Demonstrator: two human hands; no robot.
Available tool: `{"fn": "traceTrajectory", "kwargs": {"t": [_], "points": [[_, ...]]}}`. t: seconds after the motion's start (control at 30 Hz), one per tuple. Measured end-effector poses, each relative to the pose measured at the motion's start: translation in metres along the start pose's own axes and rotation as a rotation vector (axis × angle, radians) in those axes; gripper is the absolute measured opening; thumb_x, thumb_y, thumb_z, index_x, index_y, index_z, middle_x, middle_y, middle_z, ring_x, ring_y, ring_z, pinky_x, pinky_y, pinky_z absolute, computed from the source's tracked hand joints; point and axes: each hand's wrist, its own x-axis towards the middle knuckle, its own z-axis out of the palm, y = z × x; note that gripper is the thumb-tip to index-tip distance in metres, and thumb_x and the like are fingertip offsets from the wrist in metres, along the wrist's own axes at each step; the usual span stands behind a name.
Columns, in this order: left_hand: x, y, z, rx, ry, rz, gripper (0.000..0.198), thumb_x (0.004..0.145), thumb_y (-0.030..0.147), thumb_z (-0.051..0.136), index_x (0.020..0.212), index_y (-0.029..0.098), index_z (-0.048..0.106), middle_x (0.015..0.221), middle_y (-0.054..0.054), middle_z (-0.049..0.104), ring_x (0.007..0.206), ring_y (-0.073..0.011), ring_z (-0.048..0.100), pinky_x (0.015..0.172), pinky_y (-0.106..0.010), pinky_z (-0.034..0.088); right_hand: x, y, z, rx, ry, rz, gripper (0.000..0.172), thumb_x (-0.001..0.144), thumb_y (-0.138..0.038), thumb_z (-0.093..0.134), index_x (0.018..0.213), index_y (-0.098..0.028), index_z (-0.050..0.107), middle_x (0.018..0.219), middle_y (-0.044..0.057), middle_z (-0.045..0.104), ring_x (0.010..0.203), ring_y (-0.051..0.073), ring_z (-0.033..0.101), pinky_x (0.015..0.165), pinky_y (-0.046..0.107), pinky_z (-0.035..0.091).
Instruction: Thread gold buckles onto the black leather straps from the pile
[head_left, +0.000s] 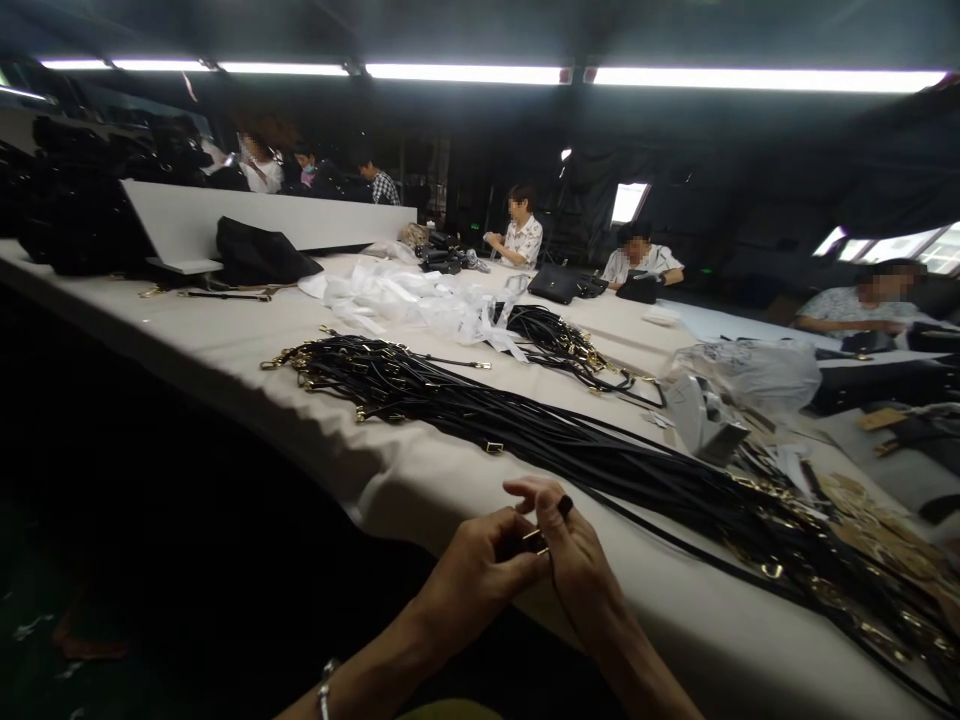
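Observation:
My left hand and my right hand meet in front of the table edge. Between them is a black strap with a gold buckle, mostly covered by my fingers. The strap's dark end pokes out beside my right thumb. Fingers of both hands are closed around the piece. Just beyond lies a long bundle of black straps with gold buckles and clasps, stretching across the table toward the right.
Crumpled white plastic and a second strap pile lie farther back. At right stand a grey tape dispenser and a clear plastic bag. A black bag sits near co-workers seated across the cloth-covered table.

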Motion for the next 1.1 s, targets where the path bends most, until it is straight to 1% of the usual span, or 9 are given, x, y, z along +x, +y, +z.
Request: {"fn": "traceTrajectory", "kwargs": {"t": [0.07, 0.17, 0.23, 0.3, 0.47, 0.57, 0.67, 0.87, 1.1], "points": [[0.002, -0.007, 0.002, -0.077, -0.054, -0.129, 0.029, 0.086, 0.037, 0.065, 0.105, 0.015, 0.069, 0.075, 0.001, 0.062, 0.066, -0.0114, 0.051, 0.062, -0.021, 0.039, 0.003, -0.004, -0.009, 0.323, 0.020, 0.128, 0.051, 0.093, -0.065, 0.045, 0.108, -0.024, 0.073, 0.122, 0.009, 0.069, 0.121, 0.031, 0.055, 0.107, 0.046, 0.039], [0.003, -0.020, 0.005, -0.207, -0.198, -0.308, 0.043, 0.090, 0.052, 0.055, 0.104, 0.012, 0.067, 0.056, 0.007, 0.043, 0.045, -0.0065, 0.030, 0.043, -0.020, 0.021, 0.009, -0.009, -0.026, 0.783, 0.036, 0.215, 0.049, 0.097, -0.059, 0.044, 0.109, -0.022, 0.073, 0.118, 0.008, 0.073, 0.131, 0.027, 0.050, 0.116, 0.044, 0.032], [0.004, -0.028, 0.007, -0.266, -0.255, -0.373, 0.041, 0.088, 0.052, 0.057, 0.090, 0.012, 0.066, 0.051, 0.008, 0.040, 0.041, -0.0061, 0.026, 0.039, -0.021, 0.017, 0.013, -0.007, -0.036, 0.934, 0.015, 0.225, 0.047, 0.098, -0.055, 0.044, 0.111, -0.021, 0.073, 0.117, 0.008, 0.074, 0.132, 0.027, 0.050, 0.116, 0.045, 0.033], [0.006, -0.032, 0.008, -0.299, -0.233, -0.421, 0.035, 0.082, 0.050, 0.064, 0.078, 0.015, 0.062, 0.049, 0.008, 0.040, 0.039, -0.0060, 0.026, 0.038, -0.022, 0.016, 0.015, -0.001, -0.045, 1.001, -0.008, 0.244, 0.047, 0.099, -0.054, 0.043, 0.114, -0.020, 0.072, 0.118, 0.008, 0.073, 0.130, 0.026, 0.052, 0.116, 0.046, 0.034], [0.013, -0.033, 0.002, -0.180, -0.087, -0.444, 0.033, 0.075, 0.047, 0.067, 0.070, 0.017, 0.055, 0.050, 0.009, 0.038, 0.043, -0.0060, 0.024, 0.042, -0.021, 0.014, 0.005, 0.024, -0.058, 0.825, -0.037, 0.307, 0.043, 0.091, -0.051, 0.062, 0.116, -0.018, 0.071, 0.114, 0.010, 0.074, 0.111, 0.024, 0.063, 0.101, 0.040, 0.049], [0.016, -0.034, -0.003, -0.016, -0.056, -0.385, 0.030, 0.077, 0.043, 0.065, 0.071, 0.015, 0.057, 0.055, 0.007, 0.040, 0.051, -0.0073, 0.028, 0.047, -0.021, 0.019, -0.006, 0.035, -0.058, 0.589, -0.071, 0.372, 0.033, 0.081, -0.038, 0.078, 0.105, -0.016, 0.074, 0.095, 0.008, 0.077, 0.086, 0.019, 0.068, 0.082, 0.031, 0.054], [0.017, -0.037, -0.004, 0.085, -0.046, -0.356, 0.029, 0.078, 0.041, 0.064, 0.071, 0.013, 0.059, 0.057, 0.006, 0.042, 0.054, -0.0083, 0.030, 0.050, -0.022, 0.021, -0.011, 0.039, -0.051, 0.475, -0.087, 0.448, 0.031, 0.075, -0.036, 0.084, 0.093, -0.013, 0.075, 0.077, 0.006, 0.075, 0.069, 0.016, 0.066, 0.069, 0.027, 0.052], [0.020, -0.040, -0.006, 0.015, -0.049, -0.418, 0.028, 0.078, 0.039, 0.062, 0.080, 0.011, 0.068, 0.053, 0.003, 0.054, 0.048, -0.0091, 0.040, 0.049, -0.022, 0.026, -0.008, 0.040, -0.044, 0.519, -0.002, 0.498, 0.026, 0.077, -0.036, 0.081, 0.084, -0.014, 0.069, 0.072, 0.005, 0.074, 0.063, 0.016, 0.068, 0.057, 0.023, 0.052], [0.019, -0.038, -0.005, -0.069, -0.019, -0.457, 0.029, 0.078, 0.039, 0.064, 0.084, 0.011, 0.071, 0.056, 0.000, 0.064, 0.042, -0.0061, 0.035, 0.044, -0.020, 0.020, -0.006, 0.045, -0.047, 0.578, 0.029, 0.545, 0.024, 0.081, -0.034, 0.078, 0.082, -0.016, 0.062, 0.072, 0.007, 0.076, 0.064, 0.018, 0.072, 0.055, 0.023, 0.055]]}}
